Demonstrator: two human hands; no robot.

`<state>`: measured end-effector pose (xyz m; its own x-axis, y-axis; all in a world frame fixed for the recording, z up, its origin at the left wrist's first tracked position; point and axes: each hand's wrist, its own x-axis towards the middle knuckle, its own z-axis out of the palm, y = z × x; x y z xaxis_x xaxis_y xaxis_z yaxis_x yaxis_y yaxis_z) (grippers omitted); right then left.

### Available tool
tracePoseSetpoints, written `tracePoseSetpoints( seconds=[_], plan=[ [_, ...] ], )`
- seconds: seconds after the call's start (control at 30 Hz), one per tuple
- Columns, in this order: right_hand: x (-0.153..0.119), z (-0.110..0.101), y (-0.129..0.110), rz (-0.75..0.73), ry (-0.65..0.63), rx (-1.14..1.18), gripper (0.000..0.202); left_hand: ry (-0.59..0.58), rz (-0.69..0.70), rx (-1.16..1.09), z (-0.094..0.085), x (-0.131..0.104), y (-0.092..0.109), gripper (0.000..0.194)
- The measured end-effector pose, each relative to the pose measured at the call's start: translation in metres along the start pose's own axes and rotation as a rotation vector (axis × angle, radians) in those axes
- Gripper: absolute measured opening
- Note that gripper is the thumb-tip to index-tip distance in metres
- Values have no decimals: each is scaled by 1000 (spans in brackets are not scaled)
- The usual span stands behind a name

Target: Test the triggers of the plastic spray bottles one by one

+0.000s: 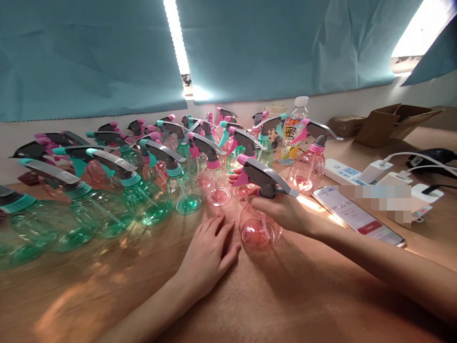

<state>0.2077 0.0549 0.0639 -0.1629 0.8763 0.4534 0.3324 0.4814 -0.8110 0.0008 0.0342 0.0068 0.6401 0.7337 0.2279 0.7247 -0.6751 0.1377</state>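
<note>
my left hand (211, 250) lies empty and loosely spread, palm down on the wood-toned table (89, 295), perhaps to steady me. just beyond it, in front of me and slightly right, my right hand (285, 209) grasps a pink spray bottle (260, 233) round its neck; that narrow part likely suits curled fingers better than the round, slick body. the bottle is upright, nozzle to the left, though i can't tell whether its base quite touches the table.

past my hands, green spray bottles (152, 205) crowd the left, with pink ones among and behind them, close together, probably to save room. on the right, a phone (357, 216) lies face up near a power strip (342, 170), within easy sight. farther back sit a labelled drink bottle (288, 143) and an opened cardboard box (387, 126). blue-green cloth (271, 47) covers much of the wall, between bright lights (176, 38).
</note>
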Motion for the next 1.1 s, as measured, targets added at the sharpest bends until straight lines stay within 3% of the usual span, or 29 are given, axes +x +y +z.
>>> tracePoseSetpoints(
  seconds=[0.63, 0.87, 1.1],
  plan=[
    [2, 0, -8, 64, 1, 68, 13, 18, 16, 8, 1, 1, -1, 41],
    [6, -1, -14, -88, 13, 137, 25, 41, 26, -7, 2, 1, -2, 42],
    [4, 0, -11, -105, 4, 165, 20, 35, 28, 3, 3, 2, -3, 42]
  ],
)
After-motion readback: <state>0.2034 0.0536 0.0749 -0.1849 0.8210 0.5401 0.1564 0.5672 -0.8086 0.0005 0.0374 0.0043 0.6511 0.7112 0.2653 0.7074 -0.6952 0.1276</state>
